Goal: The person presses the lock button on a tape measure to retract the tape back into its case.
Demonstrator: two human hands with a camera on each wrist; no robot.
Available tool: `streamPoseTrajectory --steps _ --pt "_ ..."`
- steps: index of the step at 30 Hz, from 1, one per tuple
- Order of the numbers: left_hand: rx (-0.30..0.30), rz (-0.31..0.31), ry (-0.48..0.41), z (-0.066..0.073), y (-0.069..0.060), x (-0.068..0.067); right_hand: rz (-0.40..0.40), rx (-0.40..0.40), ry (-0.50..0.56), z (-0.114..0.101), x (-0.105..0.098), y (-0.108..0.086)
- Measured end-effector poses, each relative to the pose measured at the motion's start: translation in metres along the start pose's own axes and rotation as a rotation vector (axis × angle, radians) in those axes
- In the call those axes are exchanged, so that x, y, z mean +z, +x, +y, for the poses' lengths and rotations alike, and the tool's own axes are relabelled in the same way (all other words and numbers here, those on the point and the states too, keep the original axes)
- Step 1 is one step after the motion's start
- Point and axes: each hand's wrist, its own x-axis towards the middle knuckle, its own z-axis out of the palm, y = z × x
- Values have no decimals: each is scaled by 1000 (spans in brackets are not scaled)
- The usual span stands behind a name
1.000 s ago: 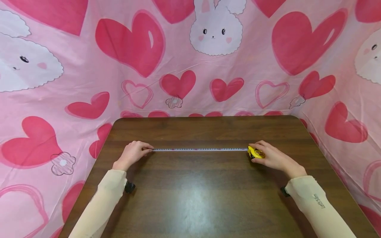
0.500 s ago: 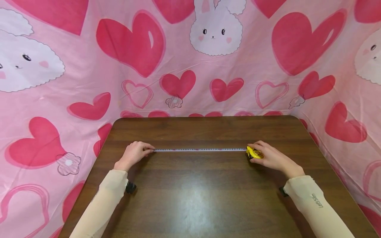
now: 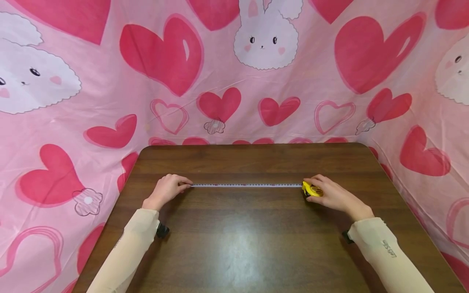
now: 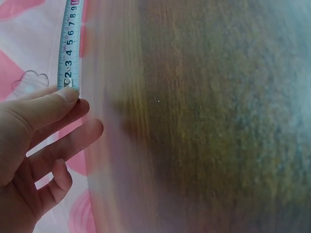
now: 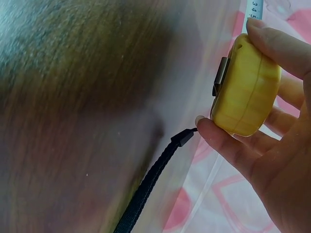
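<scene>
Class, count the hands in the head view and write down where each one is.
2. The left hand is at the left, pinching the end of the measuring tape; the right hand is at the right, holding its yellow case. Neither is hidden.

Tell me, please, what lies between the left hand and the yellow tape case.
In the head view, the white tape blade stretches from the left hand to the yellow tape case.

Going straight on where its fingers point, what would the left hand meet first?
Along the tape blade, the left hand would likely meet the yellow case in the right hand, though depth is unclear.
</scene>
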Motion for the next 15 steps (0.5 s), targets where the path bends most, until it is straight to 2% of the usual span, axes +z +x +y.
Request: streamPoseTrajectory --steps 15 --pt "9 -22 -17 5 1 4 -3 -30 -15 -3 4 3"
